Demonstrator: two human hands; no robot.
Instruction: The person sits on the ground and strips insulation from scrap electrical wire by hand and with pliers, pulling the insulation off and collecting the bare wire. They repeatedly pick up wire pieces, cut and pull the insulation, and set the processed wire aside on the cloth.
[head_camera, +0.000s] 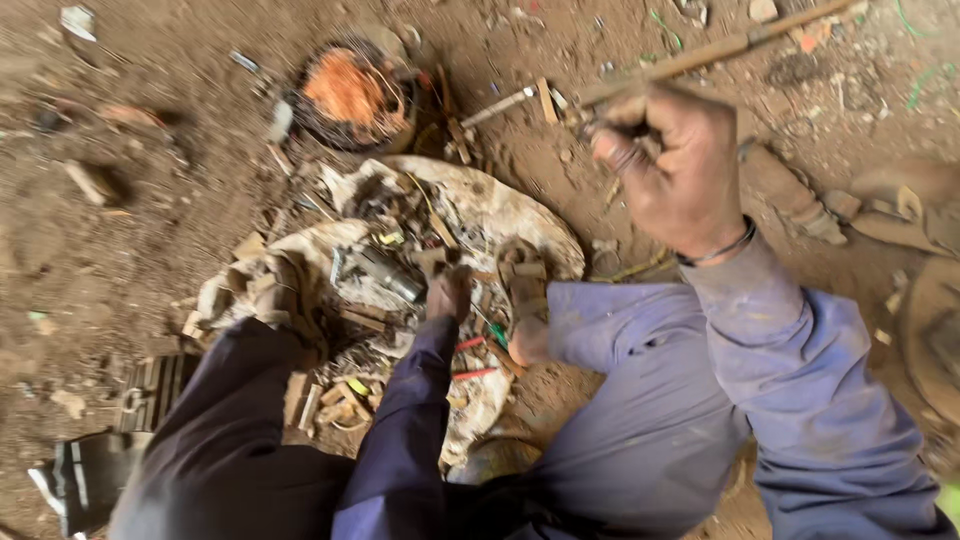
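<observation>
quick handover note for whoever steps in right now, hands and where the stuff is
Right hand: raised, fist closed on a long wooden-handled tool.
Left hand: down on the scrap pile, pressing on a small metal piece; the grip is blurred.
The scrap lies on a dirty cloth on the dirt ground. A round basket of orange wire sits beyond it.
Scrap is still heaped and unsorted.

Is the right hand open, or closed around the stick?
Closed. The right hand is a fist, its fingers curled around one end of the long stick, which extends up and to the right over the dirt.
</observation>
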